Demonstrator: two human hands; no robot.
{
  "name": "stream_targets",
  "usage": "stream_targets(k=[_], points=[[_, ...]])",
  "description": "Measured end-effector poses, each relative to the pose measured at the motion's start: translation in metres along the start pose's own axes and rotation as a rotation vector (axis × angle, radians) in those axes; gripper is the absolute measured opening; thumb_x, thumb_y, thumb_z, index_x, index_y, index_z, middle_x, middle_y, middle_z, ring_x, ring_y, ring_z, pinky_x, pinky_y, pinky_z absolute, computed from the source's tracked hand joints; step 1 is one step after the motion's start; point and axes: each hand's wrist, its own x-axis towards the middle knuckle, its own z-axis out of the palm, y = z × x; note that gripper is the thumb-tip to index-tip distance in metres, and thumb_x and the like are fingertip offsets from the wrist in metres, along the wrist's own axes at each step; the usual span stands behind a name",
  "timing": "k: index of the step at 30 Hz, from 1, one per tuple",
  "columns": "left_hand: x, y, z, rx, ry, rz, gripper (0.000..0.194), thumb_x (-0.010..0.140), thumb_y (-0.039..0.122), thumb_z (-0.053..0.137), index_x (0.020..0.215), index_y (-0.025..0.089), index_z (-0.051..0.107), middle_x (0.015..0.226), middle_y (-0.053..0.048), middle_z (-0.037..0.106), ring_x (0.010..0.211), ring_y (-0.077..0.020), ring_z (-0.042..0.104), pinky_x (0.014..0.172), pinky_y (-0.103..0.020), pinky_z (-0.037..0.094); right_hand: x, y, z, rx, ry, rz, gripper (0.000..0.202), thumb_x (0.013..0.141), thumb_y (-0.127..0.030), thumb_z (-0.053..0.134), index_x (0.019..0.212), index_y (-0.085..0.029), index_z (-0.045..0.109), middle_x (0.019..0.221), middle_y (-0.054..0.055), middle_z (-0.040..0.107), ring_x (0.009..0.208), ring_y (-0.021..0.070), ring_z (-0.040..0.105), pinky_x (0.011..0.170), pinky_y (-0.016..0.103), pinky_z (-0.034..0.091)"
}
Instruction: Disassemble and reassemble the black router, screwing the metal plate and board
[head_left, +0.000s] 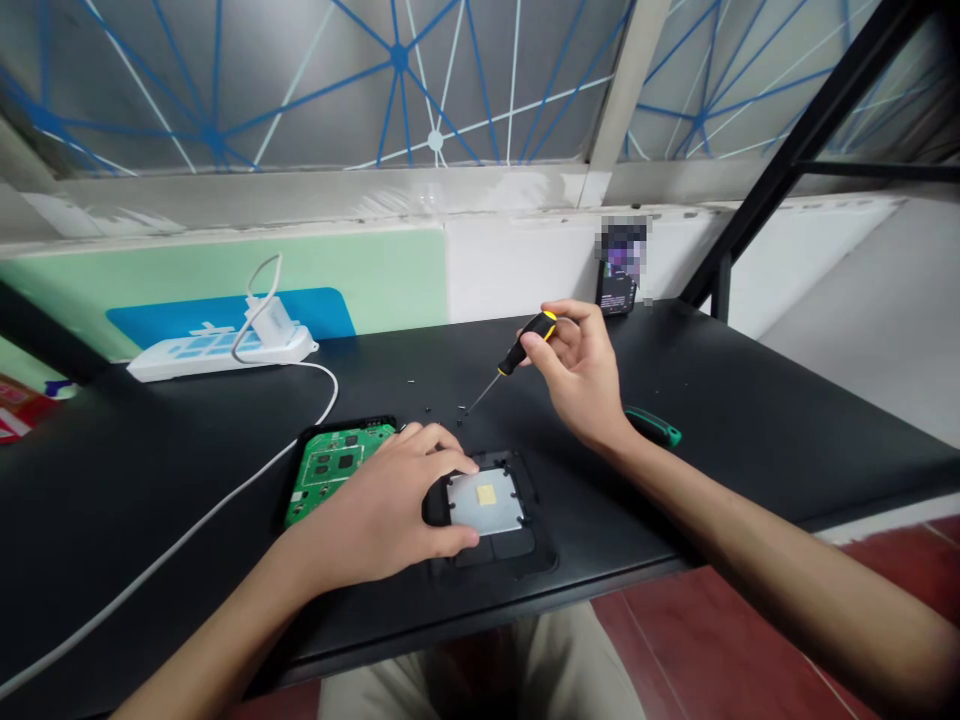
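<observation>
My right hand [581, 375] grips a black and yellow screwdriver [527, 343] by its handle, the thin shaft slanting down to the left. Its tip is beside several tiny screws [460, 408] on the black table. My left hand [397, 500] lies with thumb and fingers apart on a black plastic cover [540, 560]. Set in this cover is a silver metal plate [495, 515] with a small pale-yellow pad [487, 495] on it. Left of it, a green circuit board [341, 460] sits in a black housing, partly hidden by my left hand.
A green-handled tool [654, 427] lies behind my right wrist. At the back stand a phone [618, 275], its screen partly pixelated, and a white power strip [225, 348] with a charger [270, 322]. A white cable [225, 497] crosses the table's left side.
</observation>
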Motion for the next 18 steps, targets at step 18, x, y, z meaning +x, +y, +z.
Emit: stream_targets(k=[18], points=[[0.0, -0.009, -0.002, 0.052, 0.092, -0.013, 0.034, 0.08, 0.027, 0.077, 0.112, 0.026, 0.065, 0.121, -0.004, 0.064, 0.11, -0.0283, 0.059, 0.099, -0.047, 0.046, 0.009, -0.011, -0.011, 0.032, 0.103, 0.122, 0.04, 0.084, -0.049, 0.07, 0.111, -0.032, 0.047, 0.086, 0.001, 0.063, 0.078, 0.0212, 0.068, 0.077, 0.044, 0.059]])
